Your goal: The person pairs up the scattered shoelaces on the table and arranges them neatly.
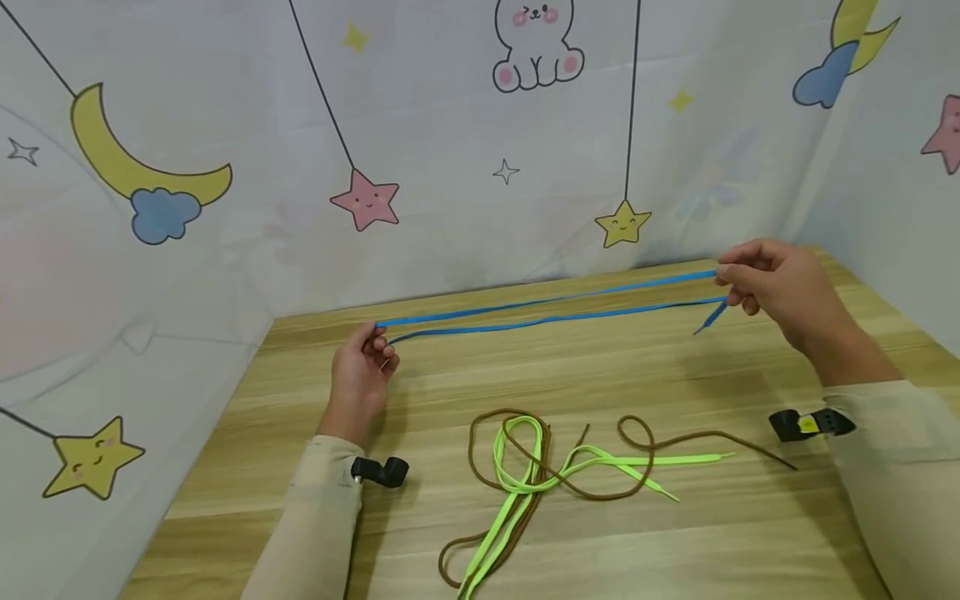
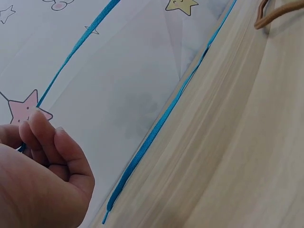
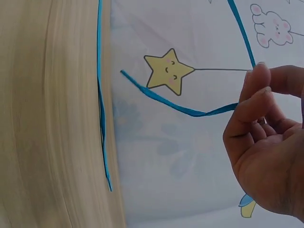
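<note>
A flat blue shoelace [image 1: 450, 315] is stretched between both hands near the back of the table. My left hand [image 1: 360, 375] pinches its left end, fingers curled in. At the other side my right hand [image 1: 787, 296] pinches the lace between thumb and fingertips, and a short tail [image 3: 194, 114] with a tip hangs loose from it. A second blue shoelace [image 1: 480, 328] lies nearly straight on the table just in front of the held one; its tipped ends show in the wrist views.
Nearer on the wooden table [image 1: 247, 517] lie bright green shoelaces [image 1: 675, 459], looped and tangled with a brown round lace [image 1: 600, 498]. A white cloth wall [image 1: 450, 233] printed with stars and moons stands behind. Small black devices [image 1: 382, 472] are strapped to both wrists.
</note>
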Available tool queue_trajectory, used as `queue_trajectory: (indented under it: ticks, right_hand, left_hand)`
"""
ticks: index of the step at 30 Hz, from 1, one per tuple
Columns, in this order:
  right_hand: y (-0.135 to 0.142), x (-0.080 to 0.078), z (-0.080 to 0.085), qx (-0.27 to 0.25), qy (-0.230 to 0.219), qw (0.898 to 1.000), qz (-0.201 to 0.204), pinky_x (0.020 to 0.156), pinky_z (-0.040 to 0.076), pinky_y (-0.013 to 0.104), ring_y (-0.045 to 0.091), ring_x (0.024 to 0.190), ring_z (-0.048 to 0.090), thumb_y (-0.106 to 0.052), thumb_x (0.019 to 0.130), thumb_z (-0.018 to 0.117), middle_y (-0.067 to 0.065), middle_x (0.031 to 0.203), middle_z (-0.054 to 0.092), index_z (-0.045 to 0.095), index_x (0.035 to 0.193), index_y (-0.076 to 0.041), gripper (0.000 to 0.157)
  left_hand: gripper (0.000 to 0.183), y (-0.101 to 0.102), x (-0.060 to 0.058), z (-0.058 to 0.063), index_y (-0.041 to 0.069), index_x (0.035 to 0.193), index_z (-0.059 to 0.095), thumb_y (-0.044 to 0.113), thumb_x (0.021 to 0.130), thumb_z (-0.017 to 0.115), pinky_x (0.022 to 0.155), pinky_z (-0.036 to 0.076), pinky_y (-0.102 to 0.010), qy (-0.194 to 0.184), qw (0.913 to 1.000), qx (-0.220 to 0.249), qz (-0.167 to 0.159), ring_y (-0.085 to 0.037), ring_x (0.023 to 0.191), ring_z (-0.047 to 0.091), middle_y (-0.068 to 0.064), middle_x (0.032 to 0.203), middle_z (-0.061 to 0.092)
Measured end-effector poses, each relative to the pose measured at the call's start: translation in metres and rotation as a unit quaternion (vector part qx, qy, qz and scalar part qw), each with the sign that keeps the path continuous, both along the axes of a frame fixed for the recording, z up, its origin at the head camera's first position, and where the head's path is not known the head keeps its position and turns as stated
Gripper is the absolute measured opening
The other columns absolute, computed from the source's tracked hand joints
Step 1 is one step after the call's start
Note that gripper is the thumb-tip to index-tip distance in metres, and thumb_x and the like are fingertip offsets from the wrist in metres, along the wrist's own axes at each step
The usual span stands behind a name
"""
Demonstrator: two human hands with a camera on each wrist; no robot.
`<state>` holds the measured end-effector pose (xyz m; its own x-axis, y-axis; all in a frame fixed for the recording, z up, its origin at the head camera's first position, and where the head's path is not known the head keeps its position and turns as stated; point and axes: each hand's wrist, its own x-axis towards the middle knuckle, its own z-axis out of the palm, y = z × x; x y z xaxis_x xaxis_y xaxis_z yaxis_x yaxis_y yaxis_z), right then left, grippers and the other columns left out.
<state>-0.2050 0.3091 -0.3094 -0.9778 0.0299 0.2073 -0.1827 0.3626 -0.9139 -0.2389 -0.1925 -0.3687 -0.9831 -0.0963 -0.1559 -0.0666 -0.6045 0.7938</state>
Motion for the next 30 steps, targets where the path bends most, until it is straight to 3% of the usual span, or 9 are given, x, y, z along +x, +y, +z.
queue_trajectory:
  ticks: [8,16,22,30]
  right_hand:
    - [0.011,-0.005,-0.01,0.014,-0.013,1.0,-0.001,0.067,0.053,0.024,0.009,0.082,0.066,-0.03,0.093,0.055,-0.006,0.098,0.063,0.052,0.113,0.001,0.037]
    - [0.016,-0.006,-0.012,0.017,-0.023,1.0,-0.013,0.071,0.051,0.02,0.004,0.088,0.062,-0.035,0.095,0.049,-0.01,0.101,0.063,0.049,0.119,0.004,0.046]
    - [0.02,-0.009,-0.016,0.048,-0.044,0.998,-0.017,0.074,0.05,0.018,0.003,0.096,0.056,-0.036,0.096,0.048,-0.002,0.114,0.056,0.05,0.12,0.002,0.045]
    - [0.027,-0.011,-0.026,0.141,-0.084,0.986,0.017,0.087,0.047,0.034,0.028,0.116,0.044,-0.044,0.097,0.039,0.014,0.137,0.036,0.042,0.132,-0.001,0.056]
  left_hand:
    - [0.024,0.001,0.001,-0.002,0.007,0.079,0.058,0.024,0.096,0.053,0.061,0.041,-0.026,-0.002,1.0,-0.001,-0.001,-0.012,0.056,0.048,0.002,0.06,0.048]
    - [0.023,0.002,-0.001,-0.003,0.006,0.08,0.059,0.022,0.095,0.054,0.061,0.041,-0.026,-0.002,1.0,-0.009,-0.003,-0.013,0.057,0.048,0.001,0.06,0.049]
    - [0.021,0.003,-0.004,-0.004,0.002,0.084,0.06,0.019,0.095,0.054,0.063,0.046,-0.027,-0.001,0.9996,-0.013,-0.025,-0.015,0.056,0.053,-0.001,0.061,0.055]
    - [0.021,0.004,-0.005,-0.007,0.0,0.093,0.058,0.018,0.097,0.049,0.067,0.053,-0.028,-0.017,0.9937,-0.085,-0.07,-0.018,0.074,0.066,-0.004,0.075,0.063]
